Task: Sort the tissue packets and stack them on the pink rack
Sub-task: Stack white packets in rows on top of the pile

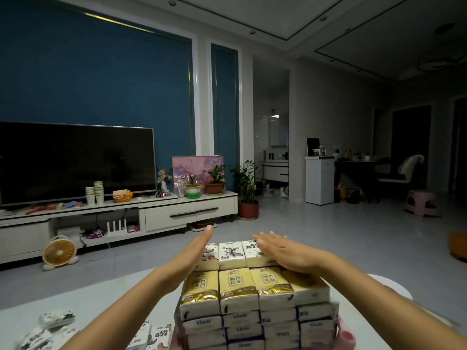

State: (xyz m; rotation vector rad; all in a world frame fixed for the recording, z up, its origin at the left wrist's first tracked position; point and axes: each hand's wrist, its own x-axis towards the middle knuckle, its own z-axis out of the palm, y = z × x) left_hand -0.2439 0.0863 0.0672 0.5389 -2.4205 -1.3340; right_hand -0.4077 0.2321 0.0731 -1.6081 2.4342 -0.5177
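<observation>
Against the far row of tissue packets [231,253], the straight fingers [206,233] of the left hand [192,253] press edge-on at its left side; the right hand [285,253] lies flat, fingers together, on top. All sit stacked on the pink rack [346,335] (only a corner shows); loose packets [54,324] lie left on the white table [101,294].

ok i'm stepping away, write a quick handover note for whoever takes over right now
Left hand: open, fingers straight, at the left side of the top far row.
Right hand: open, flat on the top right packets.
Done: stack on the pink rack, Vinda packets below, yellow packets and white patterned packets on top.
Left: loose packets on the table, near left, not yet stacked.
</observation>
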